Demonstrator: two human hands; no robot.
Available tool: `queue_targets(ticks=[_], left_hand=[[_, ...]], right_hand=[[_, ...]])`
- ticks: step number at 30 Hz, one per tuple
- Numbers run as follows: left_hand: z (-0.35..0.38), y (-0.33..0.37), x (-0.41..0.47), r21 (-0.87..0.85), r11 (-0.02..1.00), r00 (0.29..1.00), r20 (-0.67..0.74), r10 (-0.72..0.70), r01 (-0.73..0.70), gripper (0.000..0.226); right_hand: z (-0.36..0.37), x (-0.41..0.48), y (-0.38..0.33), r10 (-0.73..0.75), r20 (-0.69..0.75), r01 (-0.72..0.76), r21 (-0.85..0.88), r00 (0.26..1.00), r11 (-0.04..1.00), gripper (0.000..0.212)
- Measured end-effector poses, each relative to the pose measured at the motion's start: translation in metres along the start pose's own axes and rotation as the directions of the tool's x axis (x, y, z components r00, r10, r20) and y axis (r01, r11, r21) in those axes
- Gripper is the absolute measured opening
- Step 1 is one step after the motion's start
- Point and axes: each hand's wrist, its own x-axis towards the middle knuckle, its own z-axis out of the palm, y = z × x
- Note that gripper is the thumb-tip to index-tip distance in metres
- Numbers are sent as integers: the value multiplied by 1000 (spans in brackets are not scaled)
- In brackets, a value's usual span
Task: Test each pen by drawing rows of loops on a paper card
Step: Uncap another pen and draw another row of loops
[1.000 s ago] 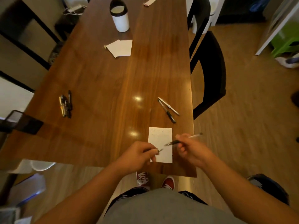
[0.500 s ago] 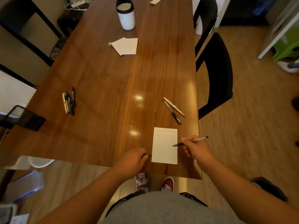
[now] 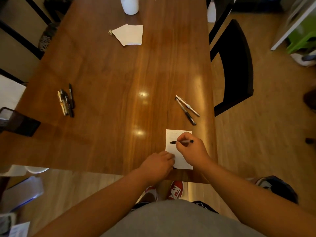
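A white paper card [image 3: 170, 152] lies near the table's front edge, with faint loops along its top. My right hand [image 3: 191, 151] grips a black pen [image 3: 183, 141] lying nearly level, its tip on the card's left part. My left hand [image 3: 158, 162] rests at the card's lower left edge with curled fingers; a small dark pen cap [image 3: 174, 167] peeks out from under it. Two pens [image 3: 186, 109] lie side by side just beyond the card. Several more pens [image 3: 66, 102] lie in a bunch at the far left of the table.
Spare white cards [image 3: 129, 34] and a white cup [image 3: 129, 6] sit farther back on the wooden table [image 3: 111, 74]. A black chair [image 3: 236, 62] stands along the right side. A dark flat object [image 3: 20, 123] rests at the left edge.
My right hand came down and left with the pen, so the tip now meets the card. My left hand slid right to the card's lower left edge.
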Motion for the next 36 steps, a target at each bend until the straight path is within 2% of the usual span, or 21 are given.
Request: queue_targets(ticks=[8,13,16,28,31,36], left_hand=[[7,-2,0,13,1000,998,-52,26,-25,36],[10,1,2,22,998,996,-63,56,-55,33],[13,5,5,13,999,997,-66,47,-46,33],[9,9,9,91,994,998,-22,66,-64,36],[9,10,10,74,994,996,-46,79,-75,34],[10,11,10,15,998,995,-80,64,-63,30]], right_hand=[[5,0,3,-12,27,13,-36,1000,999,19],[6,1,3,16,32,-15,-41,999,999,8],[4,2,1,16,12,-15,-55,1000,998,9],[-7,-7,6,41,-15,-42,-40,999,998,15],[-5,-8,8,28,14,-28,-46,999,999,7],[-1,-5,8,11,32,-9,-63,999,998,7]])
